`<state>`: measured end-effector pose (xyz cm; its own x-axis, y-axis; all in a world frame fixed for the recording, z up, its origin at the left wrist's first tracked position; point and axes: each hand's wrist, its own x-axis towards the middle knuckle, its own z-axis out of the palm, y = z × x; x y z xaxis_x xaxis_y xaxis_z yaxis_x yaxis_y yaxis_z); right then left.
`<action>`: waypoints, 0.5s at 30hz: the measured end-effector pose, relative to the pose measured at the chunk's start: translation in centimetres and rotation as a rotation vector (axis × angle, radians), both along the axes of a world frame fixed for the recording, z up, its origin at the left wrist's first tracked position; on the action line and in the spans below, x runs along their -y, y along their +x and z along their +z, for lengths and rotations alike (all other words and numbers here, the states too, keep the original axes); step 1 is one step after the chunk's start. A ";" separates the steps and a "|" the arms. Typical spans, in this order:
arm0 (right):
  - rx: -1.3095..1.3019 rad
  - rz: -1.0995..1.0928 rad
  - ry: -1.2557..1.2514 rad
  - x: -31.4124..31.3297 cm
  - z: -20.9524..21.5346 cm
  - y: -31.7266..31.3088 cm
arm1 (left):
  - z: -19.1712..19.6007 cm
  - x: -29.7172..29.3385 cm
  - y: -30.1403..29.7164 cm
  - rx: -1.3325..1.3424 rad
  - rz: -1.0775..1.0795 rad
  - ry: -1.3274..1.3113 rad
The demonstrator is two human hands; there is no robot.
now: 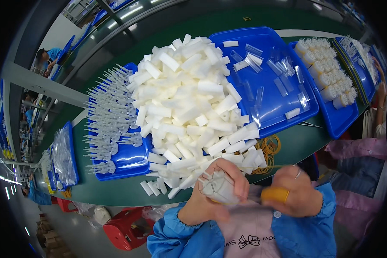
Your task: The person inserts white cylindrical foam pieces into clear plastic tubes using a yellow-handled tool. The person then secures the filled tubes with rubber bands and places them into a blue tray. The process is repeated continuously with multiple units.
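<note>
Watching the head feed here. Biggest thing is the long green table (116,193) running across the shot. On it sits a huge heap of white foam sticks (189,99), spilling over a big blue tray (268,56) that also has a scatter of clear plastic sleeves (262,69). Left of the heap there's another blue tray (129,159) lined with rows of clear spiky plastic parts (107,112). Off to the right, a third tray (342,118) carries finished white bundles (327,73) packed side by side.

Down near the table edge, the left hand (213,198) is curled tight around a bundle of white sticks (219,187), held right in front of the chest, just below the heap. The right hand (294,193) is closed around a yellow-orange handle-like thing (275,195), touching the bundle's side; can't tell exactly what it is. A small pile of yellow rubber bands (268,148) lies on the table just above that hand. Red stool (127,232) below.
</note>
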<state>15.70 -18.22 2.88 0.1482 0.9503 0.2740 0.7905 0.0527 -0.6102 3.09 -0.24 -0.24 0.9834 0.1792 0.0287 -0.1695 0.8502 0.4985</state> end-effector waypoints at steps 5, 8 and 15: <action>-1.353 0.553 0.560 1.1 -3.2 -0.1 | 0.2 0.4 0.1 -0.043 0.014 -0.211; -1.948 0.178 0.373 1.1 -2.5 -0.5 | 0.6 0.4 0.0 -0.058 0.045 0.211; -0.861 -0.144 0.006 -2.8 -1.6 -1.4 | 1.0 1.1 0.3 -0.236 0.342 1.808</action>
